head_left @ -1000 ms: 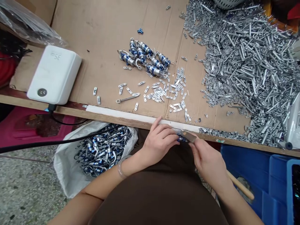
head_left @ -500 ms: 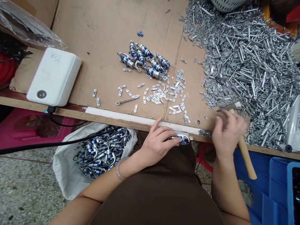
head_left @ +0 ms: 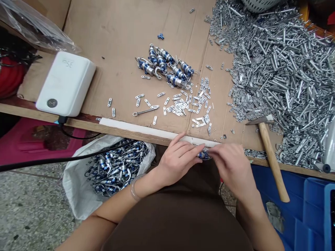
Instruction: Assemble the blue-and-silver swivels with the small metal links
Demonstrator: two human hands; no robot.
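My left hand (head_left: 179,158) rests at the table's front edge, its fingers closed over a small blue-and-silver metal fitting (head_left: 202,155). From the other side my right hand (head_left: 231,164) meets it, thumb and fingers pinched at the fitting's right end. The fingers cover most of the fitting, and whether the right hand also holds a small part is hidden. Just behind the hands, a white strip (head_left: 136,129) runs along the edge. To their right a hammer (head_left: 273,164) lies with its wooden handle sticking out over the edge.
Similar fittings (head_left: 161,62) lie grouped on the cardboard, near scattered small stamped metal plates (head_left: 180,104) and one eye bolt (head_left: 145,111). A large heap of metal eye bolts (head_left: 285,69) covers the right. A white power bank (head_left: 66,83) stands left; a sack (head_left: 75,195) of fittings sits below.
My right hand has moved left from beside the hammer head to the fitting, leaving the hammer lying on the table edge. My left hand stays on the fitting.
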